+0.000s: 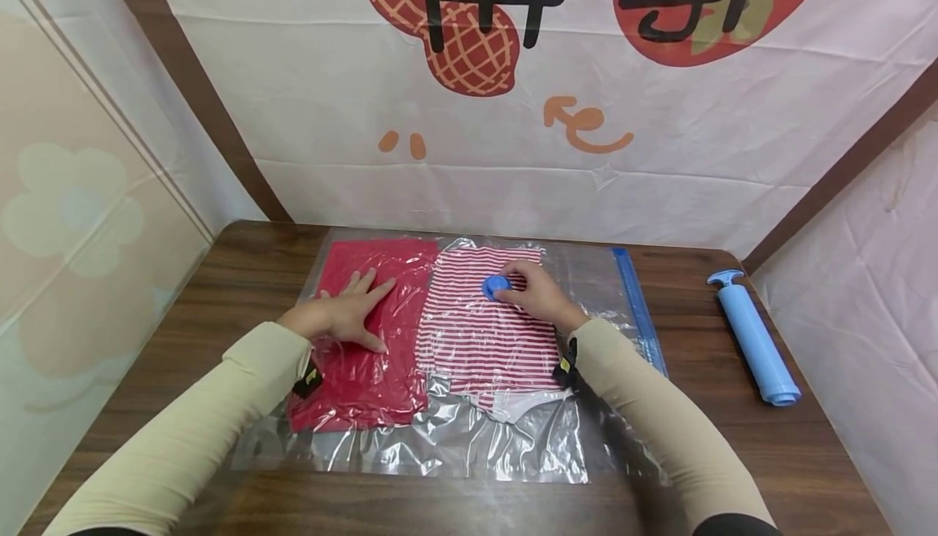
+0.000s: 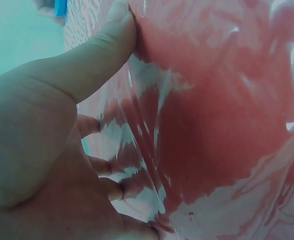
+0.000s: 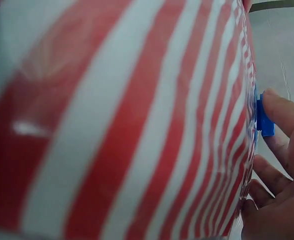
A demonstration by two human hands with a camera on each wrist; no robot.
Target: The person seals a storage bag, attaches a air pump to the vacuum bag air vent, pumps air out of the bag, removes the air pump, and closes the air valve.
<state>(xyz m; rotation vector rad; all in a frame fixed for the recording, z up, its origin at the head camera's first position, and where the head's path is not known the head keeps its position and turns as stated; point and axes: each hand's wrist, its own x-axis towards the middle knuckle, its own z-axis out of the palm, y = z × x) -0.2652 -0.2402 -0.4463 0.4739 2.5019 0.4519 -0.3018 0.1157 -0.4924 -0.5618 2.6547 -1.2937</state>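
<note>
A clear plastic vacuum bag lies flat on the table. Inside it are a folded red garment on the left and a red-and-white striped garment beside it. My left hand, fingers spread, rests on the plastic over the red garment; the left wrist view shows its thumb and fingertips against the film. With thumb and fingers my right hand pinches the round blue valve cap above the striped garment. In the right wrist view that blue cap sits at the bag's surface.
A light-blue hand pump with a T-handle lies on the brown wooden table at the right. The bag's blue zip strip runs along its right side. Printed fabric walls stand behind and at both sides.
</note>
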